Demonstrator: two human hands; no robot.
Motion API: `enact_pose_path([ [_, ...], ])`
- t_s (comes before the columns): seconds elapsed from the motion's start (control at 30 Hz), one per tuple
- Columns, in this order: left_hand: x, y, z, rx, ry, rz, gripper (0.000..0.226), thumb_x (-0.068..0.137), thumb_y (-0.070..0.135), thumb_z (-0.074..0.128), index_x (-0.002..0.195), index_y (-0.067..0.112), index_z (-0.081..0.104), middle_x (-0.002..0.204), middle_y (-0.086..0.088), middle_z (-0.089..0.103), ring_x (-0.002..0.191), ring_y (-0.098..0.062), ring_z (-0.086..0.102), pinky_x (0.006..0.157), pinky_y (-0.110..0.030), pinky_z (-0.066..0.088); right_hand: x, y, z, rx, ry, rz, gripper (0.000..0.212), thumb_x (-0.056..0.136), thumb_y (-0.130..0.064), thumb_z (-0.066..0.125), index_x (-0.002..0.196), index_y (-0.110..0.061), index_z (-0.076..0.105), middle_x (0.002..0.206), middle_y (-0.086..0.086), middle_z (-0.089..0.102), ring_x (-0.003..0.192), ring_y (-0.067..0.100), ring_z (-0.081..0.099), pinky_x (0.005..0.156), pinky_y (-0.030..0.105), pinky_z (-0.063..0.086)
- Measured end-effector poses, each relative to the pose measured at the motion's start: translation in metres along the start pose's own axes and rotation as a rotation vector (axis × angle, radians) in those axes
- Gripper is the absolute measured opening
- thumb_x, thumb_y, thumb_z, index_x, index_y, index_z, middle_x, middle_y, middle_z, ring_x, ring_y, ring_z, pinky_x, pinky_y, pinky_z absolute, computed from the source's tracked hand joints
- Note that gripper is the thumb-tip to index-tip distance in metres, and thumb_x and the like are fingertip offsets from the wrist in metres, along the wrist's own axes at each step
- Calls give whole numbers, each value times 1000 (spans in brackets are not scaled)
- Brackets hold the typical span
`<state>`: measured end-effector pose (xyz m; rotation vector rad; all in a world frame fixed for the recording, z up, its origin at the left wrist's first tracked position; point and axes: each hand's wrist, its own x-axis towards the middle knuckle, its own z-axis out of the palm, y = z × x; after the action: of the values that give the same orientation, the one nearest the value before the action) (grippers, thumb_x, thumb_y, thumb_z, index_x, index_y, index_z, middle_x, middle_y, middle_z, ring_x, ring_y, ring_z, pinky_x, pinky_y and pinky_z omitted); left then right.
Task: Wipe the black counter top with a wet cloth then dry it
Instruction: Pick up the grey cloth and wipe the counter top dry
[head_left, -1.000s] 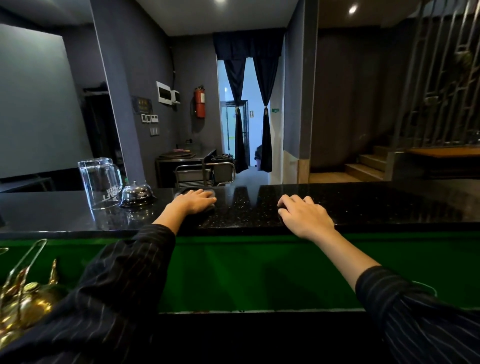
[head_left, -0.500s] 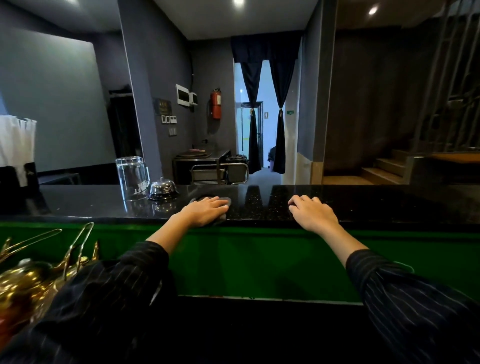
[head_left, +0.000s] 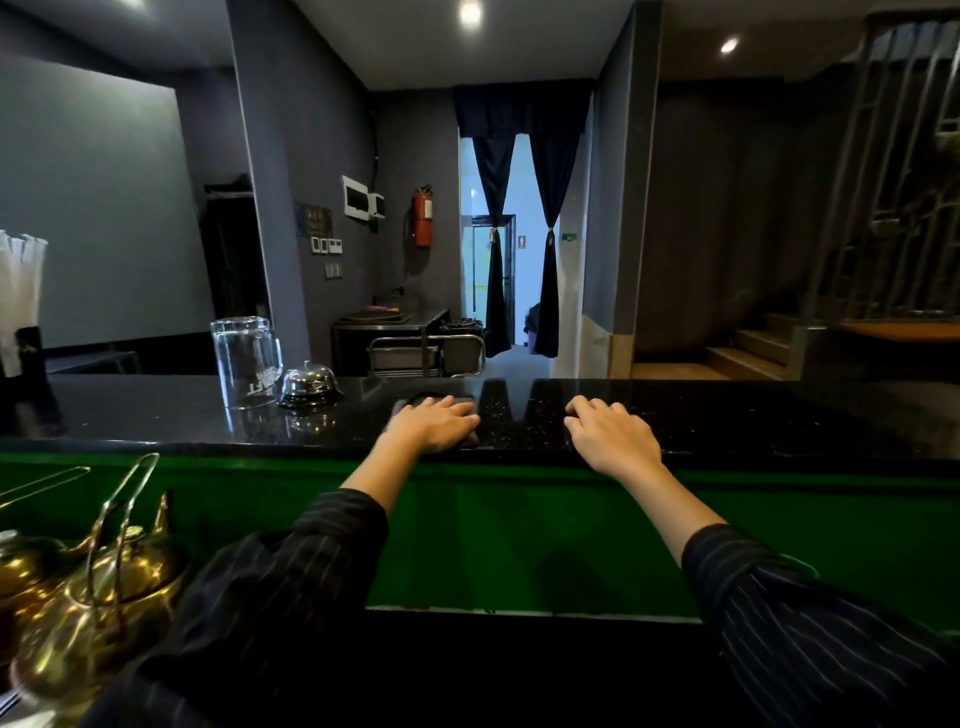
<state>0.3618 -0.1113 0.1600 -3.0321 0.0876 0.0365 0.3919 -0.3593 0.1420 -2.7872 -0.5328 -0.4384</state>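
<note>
The black speckled counter top (head_left: 727, 415) runs across the view above a green front panel. My left hand (head_left: 434, 423) lies flat on a dark cloth (head_left: 441, 401) near the counter's middle, pressing it down; only the cloth's far edge and corner show beyond my fingers. My right hand (head_left: 610, 434) rests palm down on the bare counter to the right, fingers slightly curled, holding nothing.
An upturned glass mug (head_left: 245, 361) and a chrome service bell (head_left: 310, 384) stand on the counter left of my left hand. Brass teapots (head_left: 88, 603) sit low at the left. A holder with white straws (head_left: 18, 301) stands at the far left.
My view has shifted, bringing the straws and teapots in at the left. My left hand with the cloth slid slightly right and toward the near edge. The right hand stays put.
</note>
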Motion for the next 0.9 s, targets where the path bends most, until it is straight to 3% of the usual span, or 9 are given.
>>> enact_pose_path([
  [0.07, 19, 35, -1, 8, -5, 58, 98, 56, 69, -1, 140, 29, 31, 159, -7, 17, 144, -35, 15, 112, -60, 18, -2, -1, 0, 15, 33, -21, 38, 102, -35, 26, 131, -21, 46, 131, 7, 57, 118, 32, 50, 93, 46, 38],
  [0.3, 31, 108, 0, 6, 112, 161, 85, 70, 62, 0, 144, 28, 27, 158, -7, 19, 143, -36, 20, 110, -59, 23, -13, 52, -22, 5, 126, -190, 36, 102, -37, 30, 130, -22, 48, 122, 6, 65, 115, 31, 56, 108, 52, 26],
  [0.43, 32, 116, -1, -43, 176, 65, 75, 80, 60, 2, 143, 30, 29, 155, -1, 26, 139, -33, 27, 110, -56, 25, -35, 180, -58, -145, 175, 77, 42, 100, -41, 26, 130, -22, 49, 124, 7, 64, 116, 32, 55, 103, 51, 31],
  [0.53, 51, 124, 1, -51, 126, 7, 95, 61, 66, -8, 140, 30, 30, 156, -1, 24, 141, -34, 23, 111, -56, 23, -59, 240, -67, -189, 66, 231, 47, 98, -31, 21, 140, -22, 41, 135, 8, 52, 120, 35, 50, 102, 57, 35],
  [0.6, 63, 146, -3, -24, 72, 29, 92, 64, 66, -5, 141, 28, 28, 158, -3, 20, 143, -35, 18, 112, -57, 20, -61, 245, -65, -221, 56, 212, 64, 91, -40, 4, 136, -22, 46, 132, 9, 54, 118, 35, 51, 99, 54, 38],
  [0.67, 69, 187, -12, 16, 63, 75, 70, 82, 57, 6, 140, 25, 31, 157, -6, 20, 142, -38, 20, 112, -59, 20, -56, 245, -63, -238, 60, 191, 92, 75, -49, -14, 131, -19, 52, 130, 13, 55, 118, 37, 49, 96, 52, 38],
  [0.7, 73, 213, -17, 13, 74, 98, 64, 85, 53, 9, 138, 25, 33, 156, -7, 22, 141, -39, 20, 111, -59, 21, -54, 249, -63, -192, 56, 188, 94, 74, -51, -14, 131, -17, 53, 130, 14, 54, 118, 38, 48, 95, 52, 38],
  [0.83, 102, 303, -32, -49, 70, 143, 57, 89, 50, 16, 139, 27, 32, 155, -10, 22, 140, -41, 20, 110, -63, 20, -56, 258, -68, 149, 60, 233, 54, 99, -34, 11, 137, -14, 44, 136, 15, 49, 120, 40, 45, 97, 49, 39],
  [0.9, 117, 341, -36, -83, 58, 179, 70, 79, 57, 11, 141, 29, 30, 156, -10, 21, 140, -41, 19, 109, -64, 20, -53, 267, -79, 389, 52, 298, 44, 103, -33, 21, 141, -19, 39, 142, 11, 46, 128, 37, 42, 101, 45, 34],
])
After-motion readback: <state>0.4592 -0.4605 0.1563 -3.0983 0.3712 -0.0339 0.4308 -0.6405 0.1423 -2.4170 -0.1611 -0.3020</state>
